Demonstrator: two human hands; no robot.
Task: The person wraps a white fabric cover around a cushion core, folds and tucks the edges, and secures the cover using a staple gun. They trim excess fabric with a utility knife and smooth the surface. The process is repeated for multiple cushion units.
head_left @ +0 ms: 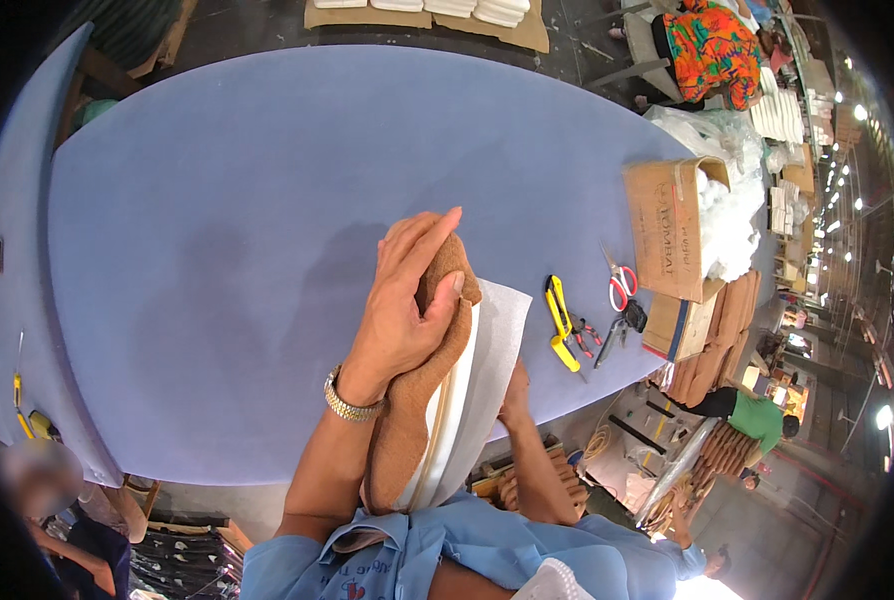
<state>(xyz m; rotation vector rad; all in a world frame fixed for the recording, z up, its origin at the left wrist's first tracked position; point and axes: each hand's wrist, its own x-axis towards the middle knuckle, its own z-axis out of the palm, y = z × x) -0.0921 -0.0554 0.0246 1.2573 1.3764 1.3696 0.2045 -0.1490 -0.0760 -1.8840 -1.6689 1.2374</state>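
A long brown fabric cushion (403, 431) is held upright against my body, its far end over the blue tabletop. White layers (445, 420) and a thin pale sheet (490, 345) show along its right side, with a narrow tan strip between. My left hand (404, 300), wearing a metal-band watch (351, 399), wraps over the cushion's far end, thumb pressed on the brown fabric. My right hand (514, 398) is at the outer edge of the pale sheet, lower down. Its fingers are mostly hidden behind the sheet.
On the blue table (217, 200), right, lie a yellow cutter (559, 310), red-handled scissors (621, 285) and pliers (586, 335). Beyond them stands a cardboard box (667, 225) with white stuffing (732, 230). Other people are at the left, far right and lower right.
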